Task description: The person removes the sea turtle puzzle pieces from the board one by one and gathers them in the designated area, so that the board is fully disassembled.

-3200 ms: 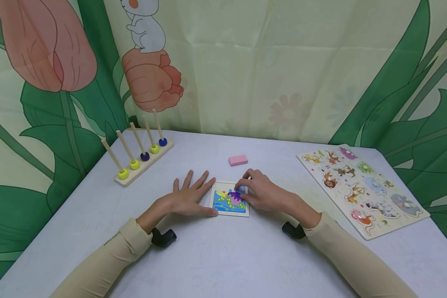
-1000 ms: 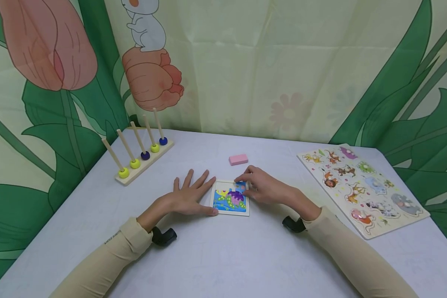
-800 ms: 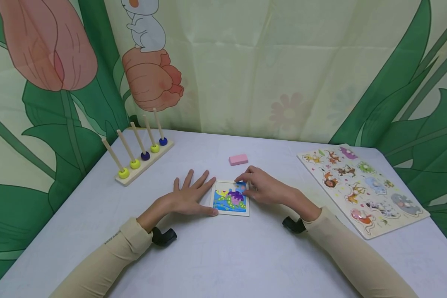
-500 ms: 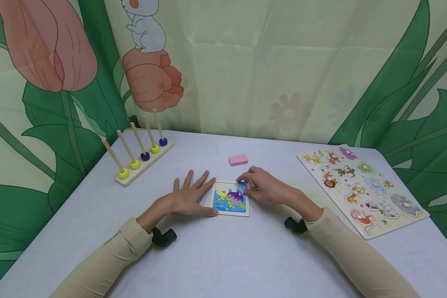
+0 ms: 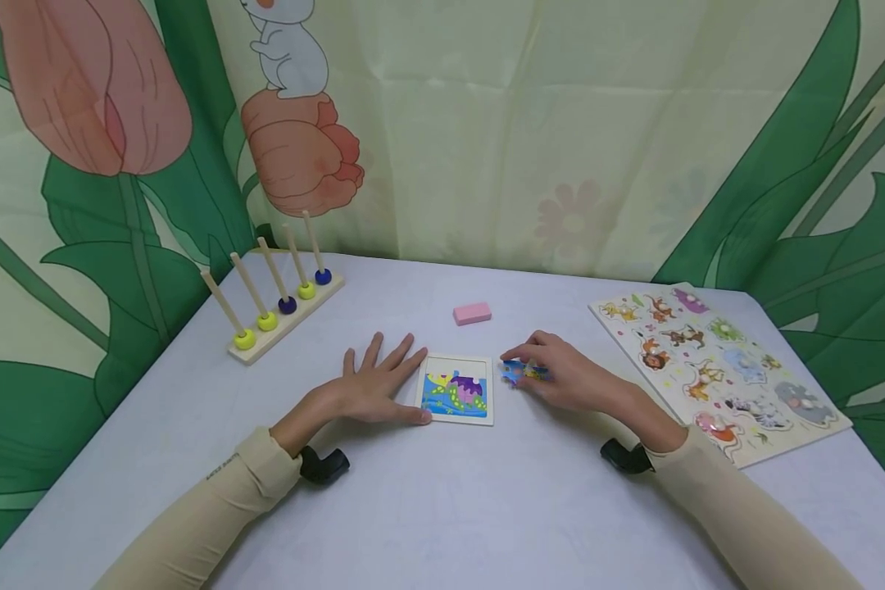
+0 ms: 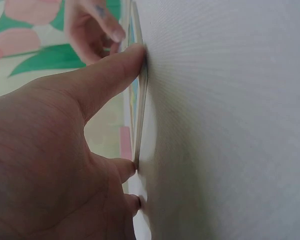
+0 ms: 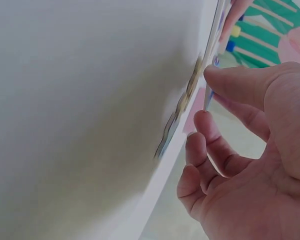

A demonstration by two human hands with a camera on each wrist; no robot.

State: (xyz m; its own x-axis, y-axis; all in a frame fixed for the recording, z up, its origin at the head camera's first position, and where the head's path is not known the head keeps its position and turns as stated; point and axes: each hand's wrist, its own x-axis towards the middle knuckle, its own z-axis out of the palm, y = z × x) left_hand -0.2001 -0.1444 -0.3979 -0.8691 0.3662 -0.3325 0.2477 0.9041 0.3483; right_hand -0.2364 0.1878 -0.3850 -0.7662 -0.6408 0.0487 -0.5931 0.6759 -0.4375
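A small white-framed jigsaw puzzle point(image 5: 457, 423) lies flat on the table, its top strip bare and the rest a blue, purple and green picture. My left hand point(image 5: 374, 393) is spread beside it, thumb on its lower left corner and index finger at its upper left edge. To the right of the frame, my right hand point(image 5: 564, 375) pinches a thin blue puzzle piece point(image 5: 512, 371) between thumb and fingers; the right wrist view shows this puzzle piece point(image 7: 208, 97) edge-on. Below that hand, other puzzle pieces point(image 7: 179, 111) lie on the table, partly hidden in the head view.
A pink block point(image 5: 472, 314) lies behind the frame. At the back left stands a wooden peg stand point(image 5: 288, 328) with yellow and blue beads. An animal puzzle board point(image 5: 719, 373) lies at the right. A printed curtain point(image 5: 472, 147) hangs behind the table.
My right hand has taken the blue puzzle piece from the frame's upper right corner and moved right with it, leaving that strip bare. The left hand has stayed in place.
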